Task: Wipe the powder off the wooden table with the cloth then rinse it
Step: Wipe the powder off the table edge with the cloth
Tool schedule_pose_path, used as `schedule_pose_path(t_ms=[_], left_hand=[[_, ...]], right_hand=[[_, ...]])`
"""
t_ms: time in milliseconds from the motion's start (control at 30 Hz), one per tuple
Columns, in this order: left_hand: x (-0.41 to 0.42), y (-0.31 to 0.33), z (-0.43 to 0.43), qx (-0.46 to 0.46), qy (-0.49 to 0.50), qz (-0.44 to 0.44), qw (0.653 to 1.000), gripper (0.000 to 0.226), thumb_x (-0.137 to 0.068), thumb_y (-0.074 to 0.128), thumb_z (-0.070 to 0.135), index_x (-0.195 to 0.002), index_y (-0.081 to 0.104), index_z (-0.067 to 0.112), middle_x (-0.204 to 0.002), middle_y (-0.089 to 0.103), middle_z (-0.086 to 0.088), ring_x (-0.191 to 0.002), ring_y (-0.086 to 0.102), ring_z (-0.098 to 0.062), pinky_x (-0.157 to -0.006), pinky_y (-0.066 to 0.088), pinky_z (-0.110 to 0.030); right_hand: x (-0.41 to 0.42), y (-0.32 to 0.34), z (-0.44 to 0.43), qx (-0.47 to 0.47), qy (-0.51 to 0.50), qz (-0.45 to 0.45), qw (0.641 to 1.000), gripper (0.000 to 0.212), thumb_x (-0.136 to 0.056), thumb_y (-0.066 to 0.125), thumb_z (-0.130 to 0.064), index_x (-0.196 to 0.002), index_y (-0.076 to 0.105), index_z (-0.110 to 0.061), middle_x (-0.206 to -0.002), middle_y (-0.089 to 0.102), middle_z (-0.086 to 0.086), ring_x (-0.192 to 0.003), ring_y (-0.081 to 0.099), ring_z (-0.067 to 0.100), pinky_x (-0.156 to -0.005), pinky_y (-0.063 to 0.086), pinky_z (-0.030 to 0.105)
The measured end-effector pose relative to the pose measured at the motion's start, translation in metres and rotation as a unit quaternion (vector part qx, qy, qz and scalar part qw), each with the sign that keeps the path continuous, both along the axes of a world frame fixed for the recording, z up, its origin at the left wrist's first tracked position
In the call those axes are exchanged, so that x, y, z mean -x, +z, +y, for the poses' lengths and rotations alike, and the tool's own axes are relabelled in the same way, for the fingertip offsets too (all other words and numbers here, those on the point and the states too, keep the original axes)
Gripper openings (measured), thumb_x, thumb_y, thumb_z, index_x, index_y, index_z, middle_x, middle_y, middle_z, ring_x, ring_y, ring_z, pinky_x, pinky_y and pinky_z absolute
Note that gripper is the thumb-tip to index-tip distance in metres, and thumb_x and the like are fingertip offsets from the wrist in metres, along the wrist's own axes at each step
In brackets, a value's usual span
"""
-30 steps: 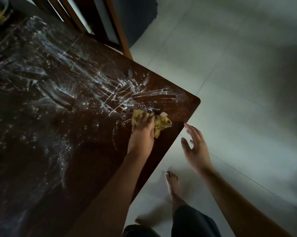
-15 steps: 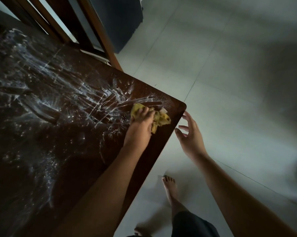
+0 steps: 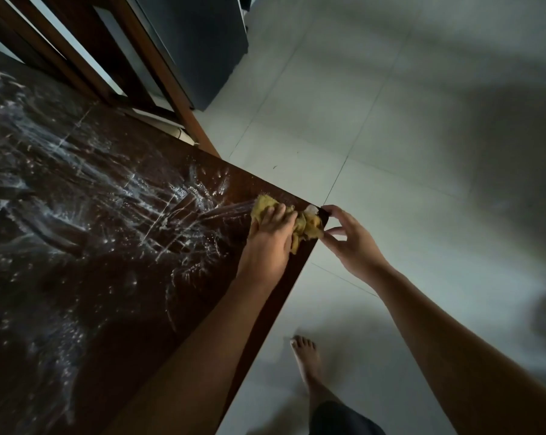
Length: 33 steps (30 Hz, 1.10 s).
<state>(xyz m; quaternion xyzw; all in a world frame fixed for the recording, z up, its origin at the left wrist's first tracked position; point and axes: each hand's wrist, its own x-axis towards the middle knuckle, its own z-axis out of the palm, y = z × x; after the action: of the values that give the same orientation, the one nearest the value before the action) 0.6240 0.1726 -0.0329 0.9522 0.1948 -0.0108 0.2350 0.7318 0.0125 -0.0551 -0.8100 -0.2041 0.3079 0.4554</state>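
Observation:
White powder (image 3: 158, 199) streaks the dark wooden table (image 3: 108, 277), thickest across its upper half. At the table's far right corner lies a bunched yellow cloth (image 3: 309, 226). My left hand (image 3: 270, 238) grips it, fingers curled over the bunch and pressing it to the wood. A small white heap of powder (image 3: 311, 209) sits at the corner edge just past the cloth. My right hand (image 3: 351, 243) is cupped just off that corner, forefinger and thumb touching the edge beside the cloth, with nothing held in it.
A wooden frame (image 3: 108, 58) and a dark cabinet (image 3: 199, 42) stand behind the table's far edge. Pale floor tiles (image 3: 391, 136) spread to the right. My bare foot (image 3: 306, 362) stands on the floor beside the table's right edge.
My left hand has pushed the cloth across the table to the corner edge. My right hand has risen from below the edge to cup against the corner.

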Motion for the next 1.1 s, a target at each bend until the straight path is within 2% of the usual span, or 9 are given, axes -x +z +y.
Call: schedule_pose_path(t_ms=[133, 233, 400, 500, 633, 767, 833, 967, 1100], left_hand=[[-0.027, 0.001, 0.029, -0.007, 0.09, 0.005, 0.996, 0.04, -0.102, 0.047, 0.019, -0.142, 0.047, 0.014, -0.155, 0.036, -0.008, -0.146, 0.028, -0.026, -0.115, 0.034, -0.042], [-0.017, 0.001, 0.028, -0.021, 0.138, 0.004, 0.99, 0.04, -0.101, 0.049, 0.015, -0.14, 0.049, 0.011, -0.153, 0.038, -0.011, -0.144, 0.031, -0.028, -0.11, 0.041, -0.046], [0.008, 0.0, -0.033, -0.064, 0.039, 0.014, 0.997, 0.043, -0.102, 0.045, 0.02, -0.145, 0.043, 0.013, -0.154, 0.036, -0.013, -0.145, 0.029, -0.028, -0.117, 0.028, -0.051], [-0.009, -0.007, -0.013, -0.052, 0.021, 0.005, 0.998, 0.048, -0.1, 0.048, 0.014, -0.148, 0.039, 0.016, -0.157, 0.031, -0.008, -0.148, 0.023, -0.024, -0.12, 0.021, -0.048], [-0.034, -0.005, 0.042, -0.038, 0.097, 0.015, 0.994, 0.042, -0.096, 0.052, 0.011, -0.138, 0.05, 0.011, -0.146, 0.048, -0.012, -0.136, 0.045, -0.029, -0.107, 0.045, -0.045], [-0.014, -0.006, 0.069, -0.062, 0.185, 0.034, 0.98, 0.044, -0.098, 0.049, 0.014, -0.142, 0.045, 0.012, -0.149, 0.043, -0.013, -0.138, 0.042, -0.029, -0.109, 0.043, -0.046], [0.006, -0.006, 0.052, -0.08, 0.172, 0.049, 0.981, 0.05, -0.099, 0.048, 0.014, -0.147, 0.037, 0.012, -0.153, 0.037, -0.012, -0.141, 0.037, -0.027, -0.111, 0.04, -0.045], [0.02, -0.006, 0.019, -0.1, 0.034, 0.046, 0.993, 0.054, -0.101, 0.039, 0.01, -0.153, 0.026, 0.012, -0.16, 0.022, -0.011, -0.15, 0.015, -0.025, -0.12, 0.02, -0.049], [-0.016, -0.009, 0.063, -0.101, 0.035, 0.014, 0.994, 0.054, -0.099, 0.046, 0.01, -0.151, 0.031, 0.017, -0.158, 0.028, -0.005, -0.148, 0.023, -0.022, -0.12, 0.024, -0.046]], right_hand=[[-0.001, -0.001, -0.001, 0.001, 0.001, 0.006, 1.0, 0.045, -0.096, 0.063, -0.03, -0.137, 0.047, -0.037, -0.136, 0.053, -0.01, -0.107, 0.061, -0.002, -0.069, 0.047, 0.006], [0.004, -0.003, 0.001, -0.003, -0.005, -0.009, 1.0, 0.045, -0.098, 0.06, -0.029, -0.14, 0.045, -0.032, -0.132, 0.055, -0.004, -0.108, 0.061, 0.006, -0.086, 0.052, 0.022], [0.014, -0.007, 0.003, -0.013, -0.017, -0.046, 0.999, 0.043, -0.099, 0.058, -0.023, -0.139, 0.045, -0.03, -0.128, 0.053, -0.008, -0.102, 0.062, 0.009, -0.085, 0.056, 0.037], [0.018, -0.007, 0.004, -0.018, -0.026, -0.06, 0.998, 0.042, -0.099, 0.057, -0.023, -0.139, 0.045, -0.028, -0.129, 0.053, -0.008, -0.102, 0.061, 0.008, -0.086, 0.054, 0.035], [0.022, -0.004, 0.007, 0.016, -0.024, -0.089, 0.996, 0.046, -0.101, 0.053, -0.029, -0.145, 0.04, -0.027, -0.14, 0.049, -0.005, -0.119, 0.053, 0.011, -0.093, 0.041, 0.027], [0.015, 0.003, 0.014, 0.089, 0.014, -0.144, 0.985, 0.05, -0.101, 0.049, -0.03, -0.149, 0.037, -0.02, -0.15, 0.045, 0.001, -0.138, 0.039, 0.021, -0.112, 0.036, 0.038], [0.011, 0.007, 0.023, 0.101, 0.033, -0.15, 0.983, 0.051, -0.1, 0.049, -0.027, -0.149, 0.037, -0.018, -0.15, 0.045, 0.004, -0.139, 0.039, 0.023, -0.113, 0.037, 0.043], [0.007, 0.013, 0.039, 0.115, 0.057, -0.139, 0.982, 0.051, -0.099, 0.048, -0.015, -0.149, 0.036, -0.016, -0.149, 0.044, 0.008, -0.135, 0.043, 0.029, -0.111, 0.039, 0.04], [0.009, 0.016, 0.039, 0.156, 0.086, -0.154, 0.972, 0.052, -0.103, 0.041, -0.022, -0.153, 0.028, -0.02, -0.154, 0.037, 0.005, -0.138, 0.041, 0.028, -0.112, 0.037, 0.045]])
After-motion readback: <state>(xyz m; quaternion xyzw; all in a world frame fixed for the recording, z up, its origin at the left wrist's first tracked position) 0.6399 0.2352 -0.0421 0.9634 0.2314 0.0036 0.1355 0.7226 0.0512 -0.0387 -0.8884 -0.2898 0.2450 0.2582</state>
